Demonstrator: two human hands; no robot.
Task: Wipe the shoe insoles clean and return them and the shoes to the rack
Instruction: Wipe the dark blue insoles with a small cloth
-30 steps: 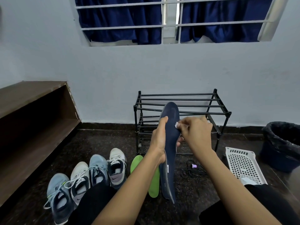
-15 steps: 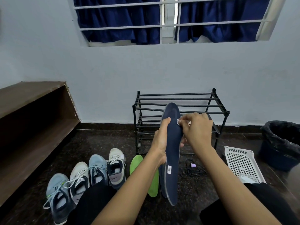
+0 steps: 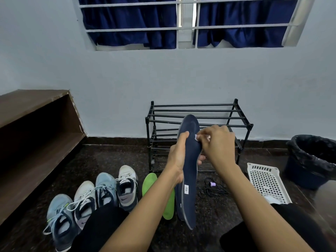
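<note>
My left hand (image 3: 177, 155) grips a long navy insole (image 3: 189, 171) around its middle and holds it upright, toe end up. My right hand (image 3: 217, 142) pinches a small white wipe (image 3: 197, 137) against the insole's upper part. A green insole (image 3: 168, 202) lies on the dark floor just left of the navy one, partly behind my left forearm. Several sneakers (image 3: 107, 188) stand in a row on the floor at the lower left. The black metal shoe rack (image 3: 198, 117) stands against the wall behind my hands, with nothing on the shelves I can see.
A white perforated plastic basket (image 3: 267, 182) lies on the floor at the right, a bin lined with a black bag (image 3: 312, 159) beyond it. A black cord with a purple piece (image 3: 212, 184) lies near the rack. A brown wooden shelf unit (image 3: 36, 135) fills the left side.
My right hand with the wipe has shifted slightly down the insole's upper part. The insole has turned a little, so its white label shows more fully.
</note>
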